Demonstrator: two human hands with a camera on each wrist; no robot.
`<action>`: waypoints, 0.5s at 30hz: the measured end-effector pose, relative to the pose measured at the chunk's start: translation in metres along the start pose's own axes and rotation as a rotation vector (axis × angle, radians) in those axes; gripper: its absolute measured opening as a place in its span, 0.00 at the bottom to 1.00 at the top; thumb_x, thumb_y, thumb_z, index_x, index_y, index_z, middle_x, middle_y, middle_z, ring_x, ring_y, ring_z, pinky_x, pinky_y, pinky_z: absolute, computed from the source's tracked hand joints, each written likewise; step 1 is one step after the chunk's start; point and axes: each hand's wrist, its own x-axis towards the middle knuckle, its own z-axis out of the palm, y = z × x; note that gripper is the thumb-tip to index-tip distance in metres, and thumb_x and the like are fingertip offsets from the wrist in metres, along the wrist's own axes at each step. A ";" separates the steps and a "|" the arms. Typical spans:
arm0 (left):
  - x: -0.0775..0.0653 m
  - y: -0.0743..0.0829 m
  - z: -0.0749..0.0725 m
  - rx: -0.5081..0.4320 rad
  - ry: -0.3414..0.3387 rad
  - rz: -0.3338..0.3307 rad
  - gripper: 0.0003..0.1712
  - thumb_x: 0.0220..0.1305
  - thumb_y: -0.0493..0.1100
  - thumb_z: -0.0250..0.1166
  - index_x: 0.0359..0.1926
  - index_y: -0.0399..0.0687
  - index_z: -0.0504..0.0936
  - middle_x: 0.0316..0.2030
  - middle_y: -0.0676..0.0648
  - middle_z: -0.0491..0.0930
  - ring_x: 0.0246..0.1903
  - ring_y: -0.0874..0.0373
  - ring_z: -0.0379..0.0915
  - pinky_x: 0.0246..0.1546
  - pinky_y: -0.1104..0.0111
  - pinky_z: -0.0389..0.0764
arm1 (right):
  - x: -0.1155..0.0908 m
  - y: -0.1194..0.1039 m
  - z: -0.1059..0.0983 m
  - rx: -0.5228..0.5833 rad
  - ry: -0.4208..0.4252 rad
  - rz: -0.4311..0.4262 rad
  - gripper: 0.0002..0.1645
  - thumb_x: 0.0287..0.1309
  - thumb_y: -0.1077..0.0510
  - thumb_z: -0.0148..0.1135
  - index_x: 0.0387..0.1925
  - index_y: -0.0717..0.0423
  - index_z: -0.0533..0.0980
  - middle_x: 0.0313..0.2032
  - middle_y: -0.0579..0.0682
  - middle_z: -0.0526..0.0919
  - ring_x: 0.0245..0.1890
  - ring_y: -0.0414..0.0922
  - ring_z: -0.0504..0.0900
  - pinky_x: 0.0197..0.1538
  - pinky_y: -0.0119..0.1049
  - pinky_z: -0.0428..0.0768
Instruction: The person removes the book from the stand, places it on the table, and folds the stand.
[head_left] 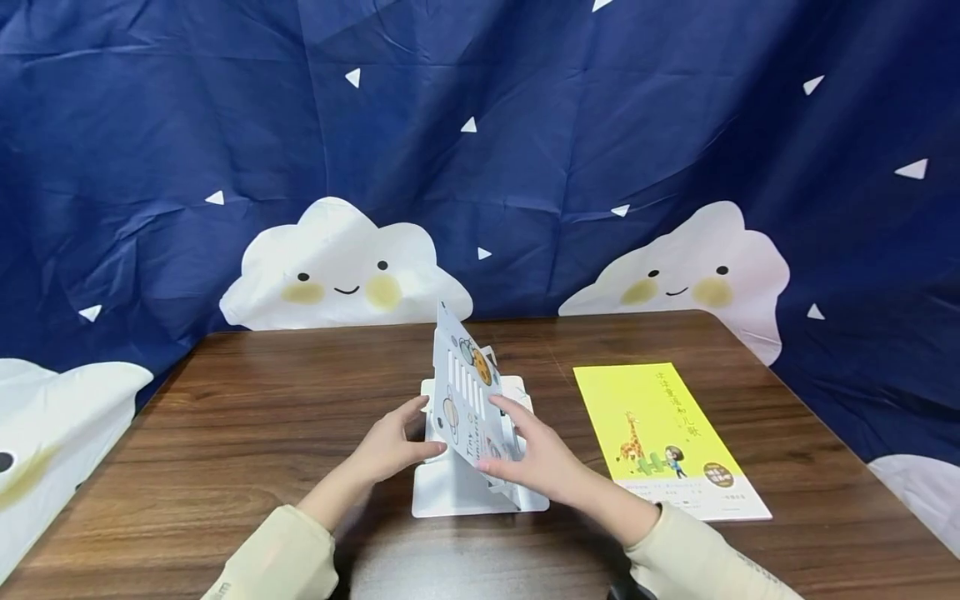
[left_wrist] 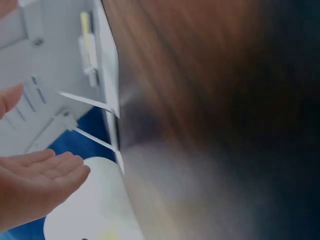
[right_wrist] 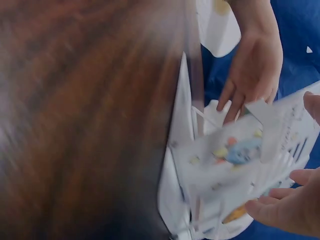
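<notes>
We position the left hand (head_left: 390, 446) and right hand (head_left: 546, 460) with fingers apart; the right appears nearer the printed panel (head_left: 467, 418), which stands tilted between them, long axis rising away, above the white base (head_left: 442, 493).

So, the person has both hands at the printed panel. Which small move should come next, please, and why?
Probably the left hand should take the printed panel by its left edge, to steady it. The panel stands tilted above its white base; the right hand is at its right edge, while the left is open, with no visible grip.
</notes>
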 end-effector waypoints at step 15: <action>0.021 -0.006 0.009 0.076 -0.111 0.150 0.42 0.37 0.47 0.69 0.57 0.49 0.65 0.45 0.45 0.74 0.43 0.52 0.68 0.46 0.56 0.67 | -0.011 0.002 0.021 0.021 -0.065 -0.031 0.49 0.41 0.47 0.66 0.63 0.48 0.52 0.61 0.52 0.55 0.58 0.47 0.56 0.55 0.48 0.58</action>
